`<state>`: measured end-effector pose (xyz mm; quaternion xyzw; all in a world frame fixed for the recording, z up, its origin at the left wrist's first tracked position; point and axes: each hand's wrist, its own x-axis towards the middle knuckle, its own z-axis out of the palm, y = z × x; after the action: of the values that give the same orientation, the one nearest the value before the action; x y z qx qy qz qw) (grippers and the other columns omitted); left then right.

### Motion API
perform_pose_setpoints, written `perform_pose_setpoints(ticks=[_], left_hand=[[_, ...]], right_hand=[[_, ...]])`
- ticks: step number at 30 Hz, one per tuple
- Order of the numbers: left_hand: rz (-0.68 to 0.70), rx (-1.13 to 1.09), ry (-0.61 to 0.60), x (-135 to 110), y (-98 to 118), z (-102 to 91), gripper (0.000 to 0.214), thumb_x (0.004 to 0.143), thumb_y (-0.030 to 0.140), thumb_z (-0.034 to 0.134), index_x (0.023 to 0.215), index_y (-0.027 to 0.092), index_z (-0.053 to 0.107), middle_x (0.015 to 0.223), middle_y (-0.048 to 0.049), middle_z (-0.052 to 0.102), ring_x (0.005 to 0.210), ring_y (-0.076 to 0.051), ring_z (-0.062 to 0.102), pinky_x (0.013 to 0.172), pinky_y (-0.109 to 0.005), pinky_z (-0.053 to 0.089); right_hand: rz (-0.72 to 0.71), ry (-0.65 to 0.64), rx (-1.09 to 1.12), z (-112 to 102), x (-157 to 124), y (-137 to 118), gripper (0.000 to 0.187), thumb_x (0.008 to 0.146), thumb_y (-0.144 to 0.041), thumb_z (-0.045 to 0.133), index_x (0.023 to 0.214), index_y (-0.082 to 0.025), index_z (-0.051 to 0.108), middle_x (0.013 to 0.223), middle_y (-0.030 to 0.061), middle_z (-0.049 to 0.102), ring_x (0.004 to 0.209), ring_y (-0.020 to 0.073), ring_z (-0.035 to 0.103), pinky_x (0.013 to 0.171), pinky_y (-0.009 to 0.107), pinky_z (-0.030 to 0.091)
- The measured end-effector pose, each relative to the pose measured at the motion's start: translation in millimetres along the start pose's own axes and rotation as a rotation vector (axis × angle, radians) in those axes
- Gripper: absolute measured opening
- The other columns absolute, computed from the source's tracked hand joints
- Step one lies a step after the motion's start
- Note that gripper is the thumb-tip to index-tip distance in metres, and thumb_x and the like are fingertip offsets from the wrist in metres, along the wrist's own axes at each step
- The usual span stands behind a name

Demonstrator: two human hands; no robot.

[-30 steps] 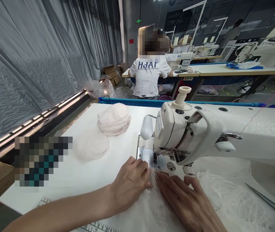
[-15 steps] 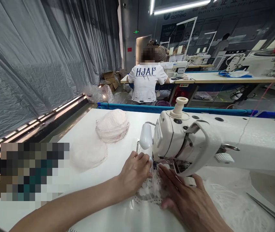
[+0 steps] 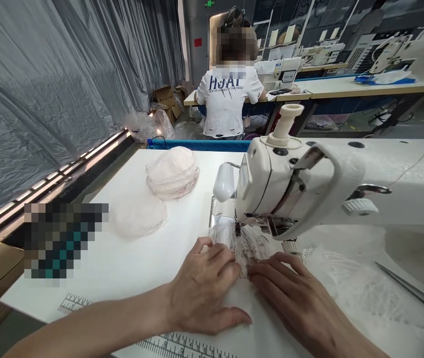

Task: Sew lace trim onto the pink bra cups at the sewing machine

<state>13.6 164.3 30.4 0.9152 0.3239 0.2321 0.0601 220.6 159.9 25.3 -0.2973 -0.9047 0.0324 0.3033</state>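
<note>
A strip of white lace (image 3: 248, 243) lies under the presser foot (image 3: 238, 228) of a white sewing machine (image 3: 260, 184). My left hand (image 3: 206, 286) presses down on the near left part of the lace, its fingers bent a little and its thumb apart. On the near right side, my right hand (image 3: 294, 291) lies flat with the fingers stretched out, the tips touching the lace. The thumb of my right hand is hidden. No finger is wrapped round the lace.
Pale pink stacked cups (image 3: 172, 171) and a sheer white piece (image 3: 137, 216) lie on the left of the white table (image 3: 182, 238). Scissors or tweezers (image 3: 413, 288) and white lace fabric (image 3: 361, 278) are at the right. Ahead sits a person in a white shirt (image 3: 227, 107).
My hands have come nearer to me, away from the presser foot, and more lace shows in front of them. My left thumb now stretches out to the right. The camera view has tilted down.
</note>
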Motion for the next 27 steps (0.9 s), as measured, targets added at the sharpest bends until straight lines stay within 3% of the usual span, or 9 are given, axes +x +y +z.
perform_pose_setpoints(ticks=[3, 7, 11, 15, 27], left_hand=[[-0.033, 0.024, -0.031, 2.1, 2.3, 0.7, 0.036, 0.077, 0.036, 0.059, 0.104, 0.013, 0.054, 0.098, -0.0076, 0.060, 0.090, -0.021, 0.054, 0.086, -0.043, 0.034], [-0.031, 0.102, 0.052, 6.8, 1.7, 5.3, 0.021, 0.076, 0.006, 0.047, 0.093, 0.012, 0.057, 0.086, -0.0045, 0.061, 0.079, -0.016, 0.055, 0.079, -0.036, 0.037], [-0.023, 0.199, 0.137, 10.9, 1.0, 11.1, 0.019, 0.081, 0.002, 0.043, 0.084, 0.014, 0.058, 0.074, -0.0016, 0.061, 0.069, -0.013, 0.054, 0.074, -0.034, 0.038], [0.014, 0.276, 0.180, 11.6, 1.7, 11.5, 0.026, 0.084, -0.002, 0.040, 0.083, 0.015, 0.059, 0.077, -0.0001, 0.062, 0.072, -0.012, 0.056, 0.074, -0.032, 0.038], [0.081, 0.199, 0.129, 3.9, -0.1, 3.6, 0.018, 0.089, 0.005, 0.048, 0.080, 0.016, 0.059, 0.085, 0.0011, 0.065, 0.082, -0.011, 0.058, 0.080, -0.032, 0.037]], right_hand=[[0.009, 0.005, 0.018, -0.6, 0.0, 1.1, 0.033, 0.098, -0.007, 0.027, 0.088, -0.014, 0.058, 0.085, 0.0057, 0.067, 0.073, 0.0158, 0.059, 0.082, 0.038, 0.037], [0.006, 0.005, -0.018, 2.0, -0.3, 1.0, 0.021, 0.097, -0.008, 0.038, 0.091, -0.013, 0.057, 0.079, 0.0052, 0.067, 0.070, 0.0166, 0.059, 0.078, 0.038, 0.038], [0.002, 0.021, -0.046, 2.6, 0.9, 1.0, 0.022, 0.097, -0.011, 0.037, 0.097, -0.013, 0.059, 0.089, 0.0082, 0.068, 0.079, 0.0188, 0.060, 0.075, 0.036, 0.040], [-0.034, 0.044, 0.017, -2.1, 2.8, 0.8, 0.028, 0.097, -0.008, 0.034, 0.097, -0.015, 0.061, 0.093, 0.0062, 0.069, 0.086, 0.0174, 0.061, 0.080, 0.035, 0.040], [-0.025, -0.036, 0.089, -0.2, 0.7, 2.2, 0.033, 0.100, -0.012, 0.031, 0.087, -0.016, 0.062, 0.088, 0.0033, 0.069, 0.079, 0.0146, 0.061, 0.080, 0.035, 0.037]])
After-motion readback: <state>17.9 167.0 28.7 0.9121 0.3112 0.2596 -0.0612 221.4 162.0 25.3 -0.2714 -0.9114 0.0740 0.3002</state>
